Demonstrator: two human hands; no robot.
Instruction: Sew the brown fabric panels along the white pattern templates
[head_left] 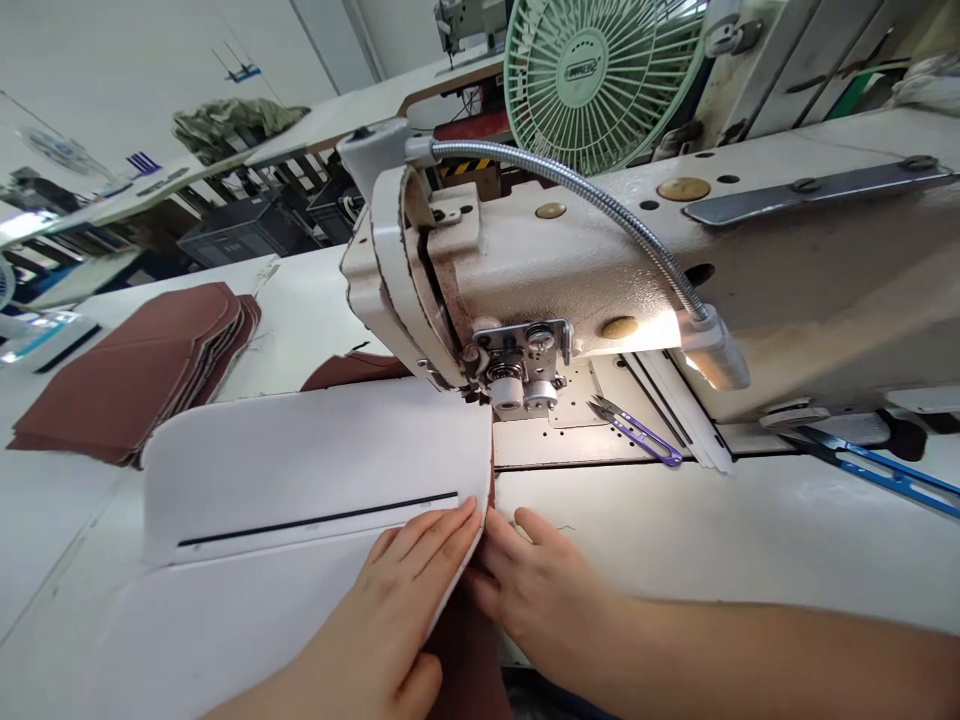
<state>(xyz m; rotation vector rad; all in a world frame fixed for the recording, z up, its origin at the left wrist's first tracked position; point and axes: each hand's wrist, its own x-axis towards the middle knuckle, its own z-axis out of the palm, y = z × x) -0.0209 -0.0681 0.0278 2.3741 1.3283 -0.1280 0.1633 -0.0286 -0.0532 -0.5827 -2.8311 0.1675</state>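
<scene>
A large white padded panel (pixel 315 450) with a black strip across it lies at the sewing machine (pixel 525 270), its right edge under the machine's head. Brown fabric (pixel 469 655) shows beneath the panel along that edge and hangs toward me. My left hand (pixel 409 580) lies flat on top of the panel, fingers stretched toward the edge near the black strip's end. Just right of it, my right hand (pixel 544 585) has its fingers closed on the panel's edge and the brown fabric. The needle area is hidden behind the machine's head.
Purple thread snips (pixel 637 432) rest on the machine bed, and blue-handled snips (pixel 885 470) lie farther right. A stack of brown pieces (pixel 135 370) sits at left. Behind the machine stands a green fan (pixel 585 75); a flexible lamp (pixel 712 350) arches over the arm.
</scene>
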